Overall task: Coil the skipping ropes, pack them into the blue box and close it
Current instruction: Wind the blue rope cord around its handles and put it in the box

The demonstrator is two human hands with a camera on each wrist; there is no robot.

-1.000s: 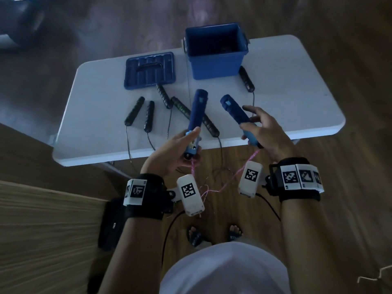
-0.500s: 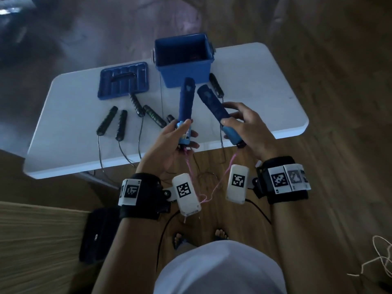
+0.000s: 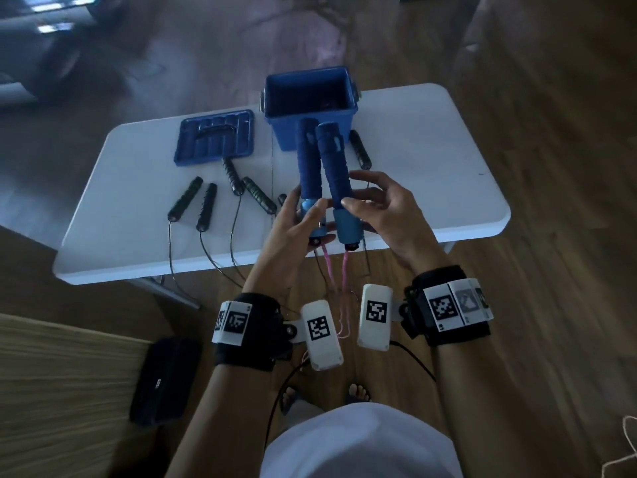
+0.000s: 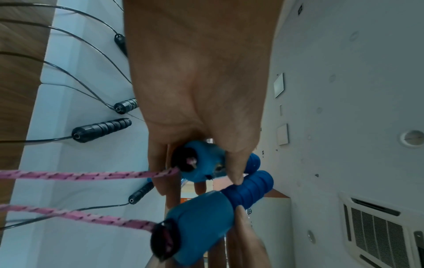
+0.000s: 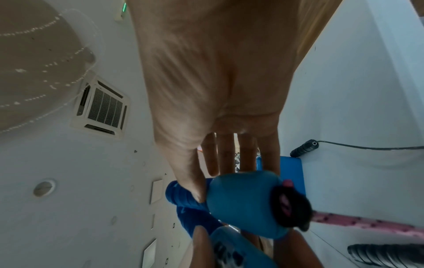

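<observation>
I hold both blue handles (image 3: pixel 322 174) upright, side by side, long axes running toward 12 o'clock. My left hand (image 3: pixel 293 232) grips the left one; my right hand (image 3: pixel 382 215) pinches the right one with thumb and fingers, other fingers apparently relaxed. The grips are ribbed foam with smooth plastic collars. The braided pink rope (image 3: pixel 336 274) hangs toward 6 o'clock. The open blue box (image 3: pixel 275 98) stands at 12 o'clock, equally reachable.
</observation>
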